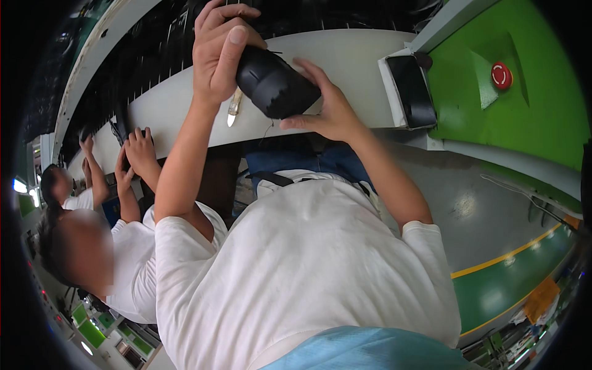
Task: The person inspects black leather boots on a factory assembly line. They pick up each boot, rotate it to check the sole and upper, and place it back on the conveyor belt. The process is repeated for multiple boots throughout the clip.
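The black piece [276,83] is held above the near part of the pale bench [351,65], between the two hands. The left hand [221,52] has it at the far left end, thumb raised and apart from the curled fingers; how firmly those fingers press, I cannot tell. The right hand [330,108] straddles the near right end, its thumb and a finger spread wide to either side – whether they bear on the piece or only hover beside it, I cannot tell.

The likeliest trouble is a slip: the surface looks smooth, and with the right hand so open, the left may be carrying most of the hold. A drop here could go over the near edge of the bench.

The small knife [232,111] is the other worry. It lies just right of the left wrist, blade toward the near edge – a careless sweep of that forearm could meet the blade or knock it off. A loose thread [267,132] hangs below the piece and could snag on a finger or the knife.
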`<action>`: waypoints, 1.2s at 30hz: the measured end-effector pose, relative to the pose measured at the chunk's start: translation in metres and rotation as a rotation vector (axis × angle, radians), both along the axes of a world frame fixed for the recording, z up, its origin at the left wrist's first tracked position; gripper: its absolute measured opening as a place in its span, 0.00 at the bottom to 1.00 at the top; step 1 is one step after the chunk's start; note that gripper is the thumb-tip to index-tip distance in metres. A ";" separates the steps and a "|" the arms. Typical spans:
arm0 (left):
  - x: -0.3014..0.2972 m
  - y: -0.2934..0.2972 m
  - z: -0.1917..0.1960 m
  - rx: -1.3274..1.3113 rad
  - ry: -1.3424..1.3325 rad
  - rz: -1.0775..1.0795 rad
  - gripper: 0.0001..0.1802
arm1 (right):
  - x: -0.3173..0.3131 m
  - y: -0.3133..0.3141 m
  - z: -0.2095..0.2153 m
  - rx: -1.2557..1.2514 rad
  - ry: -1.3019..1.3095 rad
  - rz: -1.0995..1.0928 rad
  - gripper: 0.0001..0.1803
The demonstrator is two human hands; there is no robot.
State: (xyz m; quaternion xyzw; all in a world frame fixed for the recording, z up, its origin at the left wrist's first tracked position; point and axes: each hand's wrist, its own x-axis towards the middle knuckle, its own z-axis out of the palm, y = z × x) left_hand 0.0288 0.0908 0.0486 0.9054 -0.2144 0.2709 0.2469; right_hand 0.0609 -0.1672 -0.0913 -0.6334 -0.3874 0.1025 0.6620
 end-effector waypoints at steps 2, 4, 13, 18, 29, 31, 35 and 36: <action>-0.014 -0.028 -0.003 -0.049 -0.099 0.124 0.37 | 0.002 -0.001 -0.002 -0.035 0.016 0.104 0.66; -0.028 -0.053 -0.010 -0.154 -0.135 0.302 0.43 | -0.003 -0.006 0.001 -0.042 -0.025 -0.058 0.64; -0.073 -0.078 -0.116 -0.827 0.238 0.078 0.57 | 0.011 -0.065 0.022 -0.353 -0.418 -0.230 0.50; -0.086 -0.064 -0.136 -0.750 0.259 -0.023 0.59 | 0.012 -0.057 0.025 -0.295 -0.598 -0.165 0.38; -0.088 -0.057 -0.128 -0.678 0.373 0.047 0.58 | -0.027 -0.035 0.026 -0.325 -0.751 -0.270 0.16; -0.086 -0.056 -0.126 -0.704 0.363 0.032 0.57 | -0.025 -0.032 0.032 -0.349 -0.695 -0.245 0.16; -0.086 -0.062 -0.129 -0.757 0.304 0.062 0.50 | -0.017 -0.029 0.042 -0.391 -0.583 -0.161 0.17; -0.085 -0.065 -0.132 -0.758 0.257 0.080 0.47 | -0.015 -0.029 0.045 -0.403 -0.565 -0.139 0.17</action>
